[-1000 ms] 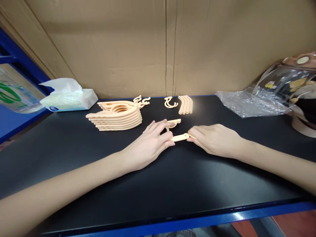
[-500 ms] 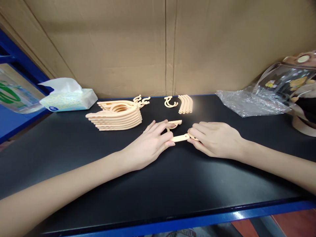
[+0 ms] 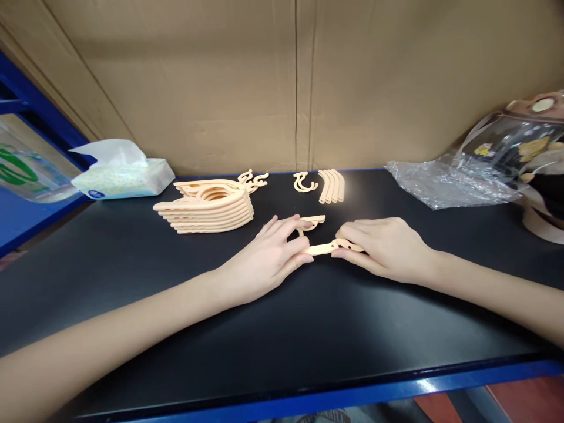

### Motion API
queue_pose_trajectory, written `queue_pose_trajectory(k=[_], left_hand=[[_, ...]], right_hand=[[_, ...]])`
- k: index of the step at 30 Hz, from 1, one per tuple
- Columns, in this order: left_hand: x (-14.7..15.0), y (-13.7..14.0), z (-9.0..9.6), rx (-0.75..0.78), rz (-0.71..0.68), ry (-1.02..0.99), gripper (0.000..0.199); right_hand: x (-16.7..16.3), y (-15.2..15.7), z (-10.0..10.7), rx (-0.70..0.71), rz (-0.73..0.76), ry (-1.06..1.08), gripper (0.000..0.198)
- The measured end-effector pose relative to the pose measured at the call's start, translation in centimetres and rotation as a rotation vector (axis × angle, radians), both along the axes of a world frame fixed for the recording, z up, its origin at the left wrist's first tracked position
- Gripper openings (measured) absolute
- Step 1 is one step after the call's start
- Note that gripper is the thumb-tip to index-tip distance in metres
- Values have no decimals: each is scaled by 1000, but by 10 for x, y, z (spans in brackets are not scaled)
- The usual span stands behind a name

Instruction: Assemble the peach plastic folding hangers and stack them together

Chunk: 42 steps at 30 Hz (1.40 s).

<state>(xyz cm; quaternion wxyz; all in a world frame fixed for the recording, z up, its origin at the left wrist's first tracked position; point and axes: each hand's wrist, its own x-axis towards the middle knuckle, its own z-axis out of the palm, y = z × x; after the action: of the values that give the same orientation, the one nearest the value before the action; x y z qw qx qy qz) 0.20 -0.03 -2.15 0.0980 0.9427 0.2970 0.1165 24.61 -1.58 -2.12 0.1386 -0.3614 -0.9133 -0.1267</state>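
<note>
A cardboard backing (image 3: 198, 88) rises behind a black tabletop (image 3: 264, 352), whose near edge is trimmed by a blue rail (image 3: 423, 385). At mid-table, between the 2 hands, lies a cream hanger arm (image 3: 321, 249), its long axis running left to right with the right end slightly farther from the person. The left hand (image 3: 273, 252) pinches its left end between thumb and forefinger, the other fingers spread over a second cream strip (image 3: 315, 219) and a curved hook part just beyond. The right hand (image 3: 383, 249), nearer to the arm's free end, grips a short cream piece (image 3: 351, 245) between thumb and fingers; that piece lies to the right of the arm, roughly in line with it and angled a little toward the person. The 2 parts meet just beside the right fingertips, though the fingers hide whether they overlap or only touch

Left of the hands stands a stack of hangers (image 3: 207, 214), with hooks at its far right corner. Beyond the hands are loose hooks (image 3: 305, 190) and, beside them, 4 curved strips (image 3: 332, 187). A tissue pack (image 3: 118, 182) at far left has 1 sheet poking out; at far right a crumpled plastic bag (image 3: 449, 185) lies before a clear bag (image 3: 497, 135) with straps
</note>
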Motion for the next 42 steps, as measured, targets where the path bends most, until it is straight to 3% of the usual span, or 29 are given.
queue_pose_trajectory(k=[11,19,24,36,42], left_hand=[[0,0,2,-2,-2,-2,25],[-2,0,1,10,6,-5,24],[-2,0,1,11,4,-15,23],[-2,0,-1,11,-9,-63,23],[-3,0,-1,-6,-18,-76,22]], right_hand=[[0,0,0,-89,7,81,35],[-2,-3,3,-360,-98,191,31],[-4,-4,4,-434,-105,207,29],[-7,-5,8,-536,-82,225,31],[-6,-4,7,-496,-56,166,32]])
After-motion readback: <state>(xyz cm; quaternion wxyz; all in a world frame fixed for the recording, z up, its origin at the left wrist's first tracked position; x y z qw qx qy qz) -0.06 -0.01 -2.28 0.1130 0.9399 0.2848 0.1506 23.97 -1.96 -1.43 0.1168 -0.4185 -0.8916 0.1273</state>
